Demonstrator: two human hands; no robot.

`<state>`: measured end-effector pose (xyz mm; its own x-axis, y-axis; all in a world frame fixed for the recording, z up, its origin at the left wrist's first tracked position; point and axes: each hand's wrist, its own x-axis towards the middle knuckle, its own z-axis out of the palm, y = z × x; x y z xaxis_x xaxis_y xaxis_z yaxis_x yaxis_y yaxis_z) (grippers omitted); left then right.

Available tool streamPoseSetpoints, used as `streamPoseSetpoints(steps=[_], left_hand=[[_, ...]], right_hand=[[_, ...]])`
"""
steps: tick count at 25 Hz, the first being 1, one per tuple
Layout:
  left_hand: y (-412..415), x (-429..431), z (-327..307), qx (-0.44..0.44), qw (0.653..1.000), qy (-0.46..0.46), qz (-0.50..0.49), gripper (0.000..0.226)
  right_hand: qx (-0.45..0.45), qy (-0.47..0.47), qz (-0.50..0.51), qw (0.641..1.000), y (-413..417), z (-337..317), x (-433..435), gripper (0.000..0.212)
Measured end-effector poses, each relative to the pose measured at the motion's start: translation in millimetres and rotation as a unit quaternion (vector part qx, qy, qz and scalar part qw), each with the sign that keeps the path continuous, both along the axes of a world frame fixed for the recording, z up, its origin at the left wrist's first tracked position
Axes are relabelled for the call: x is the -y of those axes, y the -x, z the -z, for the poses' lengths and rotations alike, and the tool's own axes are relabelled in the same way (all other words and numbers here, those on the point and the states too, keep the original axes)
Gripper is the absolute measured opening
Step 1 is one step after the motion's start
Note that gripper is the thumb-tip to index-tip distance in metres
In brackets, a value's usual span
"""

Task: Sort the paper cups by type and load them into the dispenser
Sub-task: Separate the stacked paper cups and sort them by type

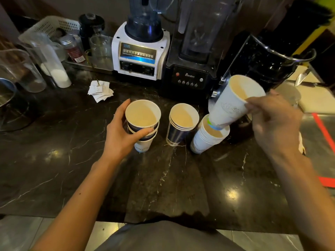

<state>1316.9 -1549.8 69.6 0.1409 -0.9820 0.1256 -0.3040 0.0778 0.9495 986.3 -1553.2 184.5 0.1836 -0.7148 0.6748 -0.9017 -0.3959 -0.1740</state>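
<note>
Three stacks of paper cups stand on the dark marble counter (pixel 163 178). My left hand (pixel 121 136) grips the left stack (pixel 143 124), dark blue cups nested on a white one. A short stack of dark blue cups (pixel 181 124) stands alone in the middle. On the right is a stack of white cups (pixel 204 138). My right hand (pixel 273 120) pinches the rim of a tall white cup (pixel 230 107), tilted, its green and blue base resting in the mouth of the white stack. I see no dispenser that I can tell apart.
Behind the cups stand a white blender (pixel 139 57) and a black blender (pixel 192 73). A black glossy container (pixel 268 58) sits at the back right. Paper receipts (pixel 99 90), clear measuring cups (pixel 45 57) and a white basket (pixel 49 26) fill the back left.
</note>
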Motion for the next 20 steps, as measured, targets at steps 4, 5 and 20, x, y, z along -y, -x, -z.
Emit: streamPoseSetpoints(steps=[4,5,20], left_hand=[[0,-1,1,-0.011,1.000,0.001,0.006,0.094],[0,-2,2,-0.016,1.000,-0.001,0.006,0.095],[-9,-14,24,-0.013,0.997,-0.068,0.029,0.088]], right_hand=[[-0.052,-0.151,-0.009,0.987,3,47,0,0.010],[-0.058,-0.215,-0.017,0.975,-1,57,-2,0.013],[-0.104,-0.178,-0.294,0.933,-168,59,30,0.019]])
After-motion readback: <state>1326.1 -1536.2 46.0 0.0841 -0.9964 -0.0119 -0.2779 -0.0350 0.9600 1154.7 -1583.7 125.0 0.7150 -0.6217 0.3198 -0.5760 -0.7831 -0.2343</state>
